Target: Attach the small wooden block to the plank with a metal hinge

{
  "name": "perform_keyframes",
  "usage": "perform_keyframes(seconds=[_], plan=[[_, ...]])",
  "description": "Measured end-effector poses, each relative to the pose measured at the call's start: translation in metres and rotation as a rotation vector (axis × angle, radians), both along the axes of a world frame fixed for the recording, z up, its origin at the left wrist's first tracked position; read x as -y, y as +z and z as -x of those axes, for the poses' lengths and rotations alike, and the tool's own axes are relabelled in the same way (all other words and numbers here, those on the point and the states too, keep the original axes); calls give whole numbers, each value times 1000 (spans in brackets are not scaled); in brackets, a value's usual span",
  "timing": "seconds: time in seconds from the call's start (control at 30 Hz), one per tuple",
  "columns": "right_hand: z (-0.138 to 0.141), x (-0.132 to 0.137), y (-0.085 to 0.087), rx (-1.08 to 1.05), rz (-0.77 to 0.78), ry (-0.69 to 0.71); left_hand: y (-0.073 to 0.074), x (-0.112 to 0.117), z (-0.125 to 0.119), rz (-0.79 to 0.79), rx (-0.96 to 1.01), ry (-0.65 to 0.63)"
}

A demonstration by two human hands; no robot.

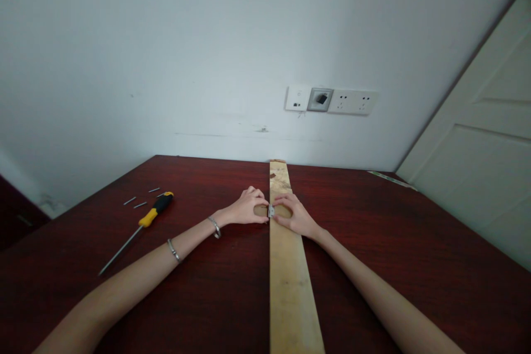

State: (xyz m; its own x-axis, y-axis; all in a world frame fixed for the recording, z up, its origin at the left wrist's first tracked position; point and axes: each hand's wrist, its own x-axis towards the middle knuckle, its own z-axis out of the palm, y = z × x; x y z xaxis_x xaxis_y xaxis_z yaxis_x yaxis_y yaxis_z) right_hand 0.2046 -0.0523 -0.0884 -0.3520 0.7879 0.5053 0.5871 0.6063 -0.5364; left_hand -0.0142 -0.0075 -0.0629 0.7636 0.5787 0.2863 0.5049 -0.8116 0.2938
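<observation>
A long pale wooden plank (290,276) lies lengthwise on the dark red table (415,265), running from the near edge to the wall. A small metal piece (271,211), perhaps a hinge, sits at the plank's left edge. My left hand (248,207) is curled beside that edge with its thumb and fingers pinching the metal piece. On top of the plank, my right hand (293,214) has its fingertips pressed to the same piece. Two bracelets ring my left forearm.
A screwdriver with a yellow and black handle (145,221) lies on the table to the left. Several small screws (140,199) lie just beyond it. Wall sockets (332,100) are above the plank's far end. A white door (481,138) stands at the right.
</observation>
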Motion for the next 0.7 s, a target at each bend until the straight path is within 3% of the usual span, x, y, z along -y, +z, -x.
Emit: perform_keyframes(seconds=[0.7], plan=[[0,-1,-3,-13,-9,-8,-2,-1,-2,93,23,35]])
